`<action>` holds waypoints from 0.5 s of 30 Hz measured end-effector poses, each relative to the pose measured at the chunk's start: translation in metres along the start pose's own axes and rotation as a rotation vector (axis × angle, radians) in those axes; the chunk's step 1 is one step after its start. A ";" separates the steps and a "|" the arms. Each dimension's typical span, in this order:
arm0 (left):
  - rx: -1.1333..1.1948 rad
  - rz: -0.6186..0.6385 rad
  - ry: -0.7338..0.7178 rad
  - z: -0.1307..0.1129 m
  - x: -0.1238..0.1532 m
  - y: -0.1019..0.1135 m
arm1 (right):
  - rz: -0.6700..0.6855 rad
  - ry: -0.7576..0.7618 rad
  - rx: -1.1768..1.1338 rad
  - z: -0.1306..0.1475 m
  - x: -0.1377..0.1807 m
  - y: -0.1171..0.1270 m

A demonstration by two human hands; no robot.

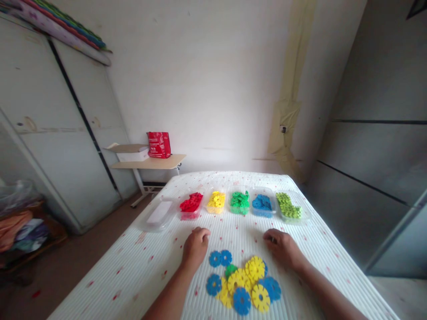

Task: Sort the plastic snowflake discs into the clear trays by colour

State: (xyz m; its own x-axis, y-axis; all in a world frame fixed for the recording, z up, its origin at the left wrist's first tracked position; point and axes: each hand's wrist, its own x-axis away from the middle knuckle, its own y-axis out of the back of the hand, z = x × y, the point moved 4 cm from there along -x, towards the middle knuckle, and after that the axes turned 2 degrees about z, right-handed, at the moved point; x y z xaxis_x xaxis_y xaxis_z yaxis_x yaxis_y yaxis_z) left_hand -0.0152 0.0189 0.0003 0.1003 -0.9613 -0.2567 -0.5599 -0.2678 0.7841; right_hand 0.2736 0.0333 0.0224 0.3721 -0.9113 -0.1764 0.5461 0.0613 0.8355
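My left hand (195,245) rests knuckles-up on the white cloth-covered table (140,271), fingers curled, just left of a pile of flat plastic snowflake discs (243,282) in blue, yellow and green. My right hand (282,246) lies on the cloth to the upper right of the pile, fingers curled down. Neither hand visibly holds a disc. Beyond the hands stands a row of clear tubs: an empty one (159,214), then red (191,205), yellow (216,202), green (239,202), blue (262,204) and light green (288,206) pieces.
A small wooden side table (150,163) with a red bag (159,144) and a white box stands against the far wall. Grey cabinets line the left and right sides. Clothes and bags lie on the floor at far left.
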 end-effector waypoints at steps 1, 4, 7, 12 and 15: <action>-0.003 -0.002 0.004 -0.001 0.000 0.000 | 0.013 0.032 -0.048 0.008 0.001 0.000; -0.012 -0.009 0.015 -0.001 0.000 0.000 | 0.046 0.158 -0.129 0.041 0.007 -0.003; -0.014 -0.007 0.020 0.000 0.001 -0.001 | 0.096 0.250 -0.096 0.078 0.013 -0.014; -0.025 0.013 0.038 0.000 0.000 0.000 | 0.223 0.175 0.213 0.107 0.018 -0.045; -0.020 0.015 0.033 -0.002 0.000 0.001 | 0.252 0.163 0.285 0.109 0.017 -0.058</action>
State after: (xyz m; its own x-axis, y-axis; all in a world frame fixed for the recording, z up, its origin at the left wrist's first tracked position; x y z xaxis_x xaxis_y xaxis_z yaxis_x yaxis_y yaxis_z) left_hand -0.0138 0.0186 0.0020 0.1192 -0.9666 -0.2269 -0.5449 -0.2547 0.7989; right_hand 0.1665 -0.0298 0.0280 0.5945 -0.8041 -0.0086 0.2014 0.1386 0.9697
